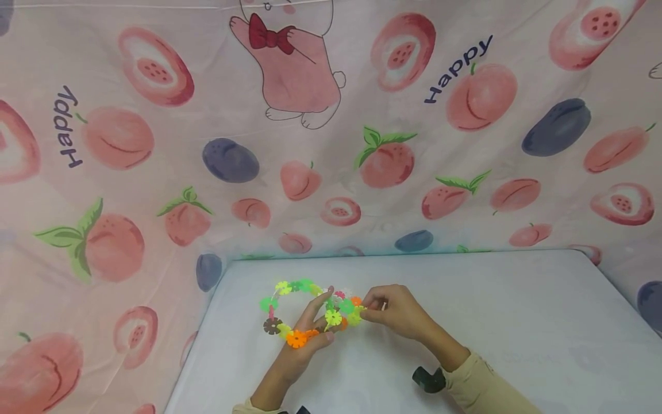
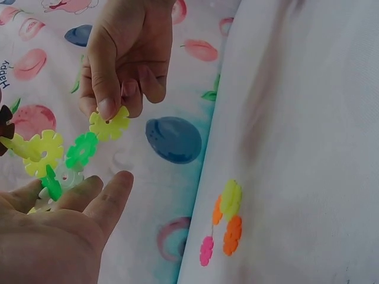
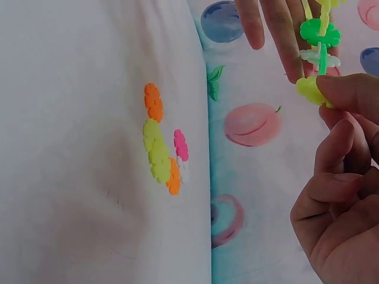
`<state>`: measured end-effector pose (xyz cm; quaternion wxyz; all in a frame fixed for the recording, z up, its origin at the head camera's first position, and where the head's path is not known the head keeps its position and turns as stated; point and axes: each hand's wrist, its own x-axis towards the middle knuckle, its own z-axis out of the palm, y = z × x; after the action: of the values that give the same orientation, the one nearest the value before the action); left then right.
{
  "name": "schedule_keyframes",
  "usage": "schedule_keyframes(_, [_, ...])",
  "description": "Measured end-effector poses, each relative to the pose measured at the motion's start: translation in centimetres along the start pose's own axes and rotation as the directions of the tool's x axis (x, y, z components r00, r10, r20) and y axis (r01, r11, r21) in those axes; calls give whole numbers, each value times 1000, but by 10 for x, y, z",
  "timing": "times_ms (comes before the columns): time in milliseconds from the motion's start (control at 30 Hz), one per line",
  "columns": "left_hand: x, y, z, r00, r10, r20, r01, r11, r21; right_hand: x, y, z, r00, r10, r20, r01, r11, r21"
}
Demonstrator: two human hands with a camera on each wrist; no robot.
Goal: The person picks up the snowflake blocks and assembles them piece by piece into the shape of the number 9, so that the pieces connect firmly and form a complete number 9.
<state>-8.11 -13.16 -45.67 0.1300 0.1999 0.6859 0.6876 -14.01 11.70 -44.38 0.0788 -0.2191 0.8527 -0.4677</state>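
Note:
A looped chain of slotted, flower-shaped plastic discs [image 1: 268, 303], in green, yellow, orange, brown and clear, hangs around my left hand [image 1: 305, 353]. That hand's fingers are extended, and part of the chain lies against them in the left wrist view. My right hand [image 1: 398, 310] pinches a yellow disc [image 2: 109, 124] between thumb and fingers. This disc sits at the end of the chain beside a green disc [image 2: 81, 150]. Both hands are raised above the white table. Where the chain passes behind the left fingers, its links are partly hidden.
Loose discs lie on the white table [image 1: 491, 322]: yellow [image 3: 159, 160], orange [image 3: 153, 102] and pink [image 3: 181, 145]. A fruit-patterned cloth [image 1: 320, 144] hangs behind the table and along its left side. A dark wrist device [image 1: 428, 379] sits by the right sleeve.

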Motion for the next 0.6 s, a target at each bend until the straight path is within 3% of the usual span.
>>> schedule_keyframes(367, [0, 2, 1, 1000, 6, 13, -6, 1000, 9, 0, -4, 0, 1000, -15, -22, 14, 999, -29])
schedule_keyframes(600, [-1, 4, 2, 999, -52, 1, 52, 999, 5, -1, -9, 1, 999, -20, -38, 18, 998, -57])
